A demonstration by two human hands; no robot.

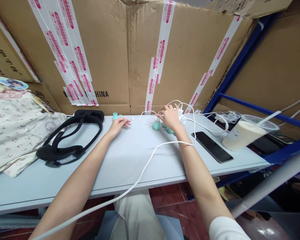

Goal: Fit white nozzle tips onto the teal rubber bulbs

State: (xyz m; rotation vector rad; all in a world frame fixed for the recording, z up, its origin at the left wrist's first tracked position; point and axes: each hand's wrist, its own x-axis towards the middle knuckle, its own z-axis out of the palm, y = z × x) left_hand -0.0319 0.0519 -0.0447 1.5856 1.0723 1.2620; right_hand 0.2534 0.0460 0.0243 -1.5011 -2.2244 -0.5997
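My left hand (119, 126) rests on the table with its fingers stretched out to the right, holding nothing that I can see. Just behind it stands a small teal bottle-like piece (115, 116), and a tiny white round piece (132, 118) lies beyond the fingertips. Farther right, my right hand (170, 116) reaches over a cluster of small teal pieces, its fingers bent and apart. A rounded teal piece (156, 125) sits below its fingertips, and another teal piece (170, 131) is partly hidden under the hand. White pieces (183, 120) stand beside the wrist.
A white cable (150, 159) runs across the foreground and over my right forearm. On the right lie a black phone (212, 146) and a tilted cup with a straw (242, 135). A black headset (72, 140) and floral cloth (17, 130) occupy the left. Cardboard (110, 50) walls the back.
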